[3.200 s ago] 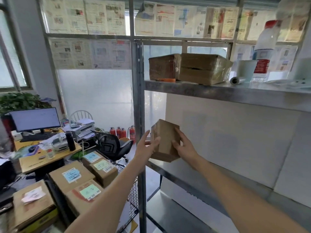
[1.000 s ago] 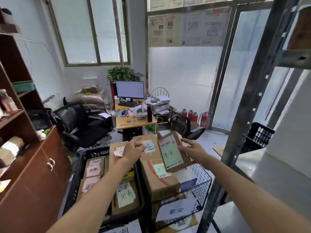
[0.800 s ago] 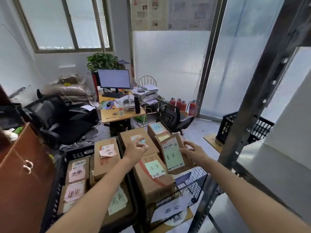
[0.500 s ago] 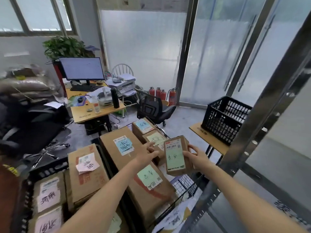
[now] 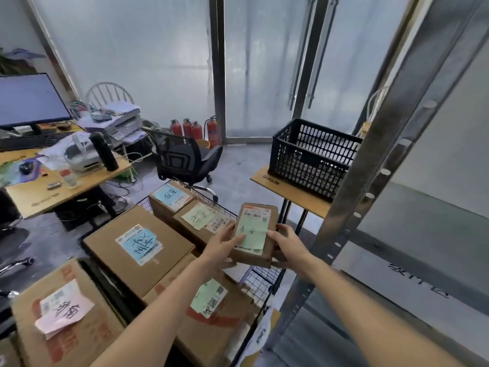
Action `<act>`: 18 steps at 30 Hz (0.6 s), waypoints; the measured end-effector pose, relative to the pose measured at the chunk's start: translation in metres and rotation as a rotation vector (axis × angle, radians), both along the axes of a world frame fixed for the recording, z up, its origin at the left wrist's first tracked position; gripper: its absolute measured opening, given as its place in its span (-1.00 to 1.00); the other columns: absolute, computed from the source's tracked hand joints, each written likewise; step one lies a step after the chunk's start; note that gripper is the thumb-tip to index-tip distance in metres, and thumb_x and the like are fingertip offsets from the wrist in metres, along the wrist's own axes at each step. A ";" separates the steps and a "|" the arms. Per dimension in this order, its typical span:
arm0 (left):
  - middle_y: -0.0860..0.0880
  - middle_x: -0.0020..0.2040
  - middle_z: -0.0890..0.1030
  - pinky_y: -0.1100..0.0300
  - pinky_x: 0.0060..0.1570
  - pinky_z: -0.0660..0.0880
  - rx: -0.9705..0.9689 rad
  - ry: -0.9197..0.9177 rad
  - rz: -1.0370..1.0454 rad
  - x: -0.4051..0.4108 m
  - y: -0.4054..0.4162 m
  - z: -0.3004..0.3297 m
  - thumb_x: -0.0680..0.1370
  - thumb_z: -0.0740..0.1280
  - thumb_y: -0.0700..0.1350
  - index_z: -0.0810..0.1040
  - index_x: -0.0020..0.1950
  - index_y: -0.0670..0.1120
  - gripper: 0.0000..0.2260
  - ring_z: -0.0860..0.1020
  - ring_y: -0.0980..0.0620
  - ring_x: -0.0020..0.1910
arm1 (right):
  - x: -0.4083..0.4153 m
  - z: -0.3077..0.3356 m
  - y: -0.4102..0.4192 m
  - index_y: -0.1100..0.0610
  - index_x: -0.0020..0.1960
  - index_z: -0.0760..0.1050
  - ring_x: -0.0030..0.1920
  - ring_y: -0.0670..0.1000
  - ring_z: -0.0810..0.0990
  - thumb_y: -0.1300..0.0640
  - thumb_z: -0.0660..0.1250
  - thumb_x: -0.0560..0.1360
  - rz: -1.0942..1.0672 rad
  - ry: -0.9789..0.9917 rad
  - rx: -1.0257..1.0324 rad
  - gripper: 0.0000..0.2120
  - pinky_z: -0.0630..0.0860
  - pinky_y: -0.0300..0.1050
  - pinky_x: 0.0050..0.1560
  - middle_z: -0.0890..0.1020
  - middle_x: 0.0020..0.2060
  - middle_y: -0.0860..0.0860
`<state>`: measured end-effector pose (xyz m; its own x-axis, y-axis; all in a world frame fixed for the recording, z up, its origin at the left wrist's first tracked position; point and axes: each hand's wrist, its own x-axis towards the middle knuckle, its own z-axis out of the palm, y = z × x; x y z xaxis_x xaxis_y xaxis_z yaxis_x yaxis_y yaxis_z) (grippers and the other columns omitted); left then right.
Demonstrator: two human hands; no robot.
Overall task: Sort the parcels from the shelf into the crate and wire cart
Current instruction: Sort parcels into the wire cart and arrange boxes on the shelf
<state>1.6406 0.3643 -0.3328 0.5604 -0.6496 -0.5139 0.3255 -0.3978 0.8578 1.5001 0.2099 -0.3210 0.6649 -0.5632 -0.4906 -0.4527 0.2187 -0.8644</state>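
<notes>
I hold a small brown parcel (image 5: pixel 255 234) with a green handwritten label between both hands, above the right end of the wire cart (image 5: pixel 260 283). My left hand (image 5: pixel 223 246) grips its left edge with the thumb across the label. My right hand (image 5: pixel 287 246) holds its right side from beneath. Several labelled cardboard boxes fill the cart, among them a large one with a blue label (image 5: pixel 137 247). A black plastic crate (image 5: pixel 312 157) stands on a small wooden stand (image 5: pixel 288 197) beyond the parcel, its inside mostly hidden. The metal shelf upright (image 5: pixel 370 160) rises at my right.
A desk (image 5: pixel 53 192) with a monitor, printer and clutter stands at the left. A black office chair (image 5: pixel 185 160) sits behind the cart, with red fire extinguishers (image 5: pixel 195 128) by the frosted glass doors. Another box with a pink label (image 5: pixel 60 311) lies at the lower left.
I took the parcel off the shelf and turned left with it. The label now faces up, and my view has dropped and swung right toward the cart and the crate.
</notes>
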 end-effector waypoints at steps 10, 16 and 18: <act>-0.05 0.25 0.61 -0.11 0.14 0.61 0.098 -0.031 -0.182 0.013 0.005 -0.011 0.57 0.43 0.07 0.29 0.52 0.15 -0.44 0.62 -0.08 0.18 | 0.007 -0.014 -0.018 0.02 0.61 0.16 0.48 0.09 0.36 -0.20 0.28 0.61 0.103 0.110 -0.315 -0.33 0.35 0.12 0.47 0.36 0.52 0.04; 0.03 0.29 0.60 -0.20 0.35 0.47 0.284 -0.112 -0.387 0.035 0.009 -0.004 0.47 0.50 0.18 0.27 0.55 0.20 -0.29 0.56 -0.07 0.29 | 0.010 -0.022 -0.016 0.06 0.62 0.18 0.47 0.09 0.36 -0.21 0.12 0.68 0.126 0.168 -0.345 -0.40 0.32 0.03 0.42 0.36 0.51 0.06; 0.05 0.30 0.58 -0.19 0.39 0.43 0.328 -0.124 -0.447 0.033 0.007 -0.005 0.53 0.45 0.15 0.24 0.57 0.18 -0.34 0.52 -0.06 0.32 | 0.011 -0.025 -0.015 0.08 0.58 0.25 0.42 0.07 0.40 -0.21 0.05 0.70 0.153 0.197 -0.360 -0.44 0.33 -0.02 0.34 0.39 0.49 0.06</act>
<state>1.6732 0.3714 -0.3382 0.3365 -0.6548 -0.6768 -0.0312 -0.7260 0.6870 1.5108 0.1949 -0.3457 0.6674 -0.6241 -0.4063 -0.6200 -0.1634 -0.7674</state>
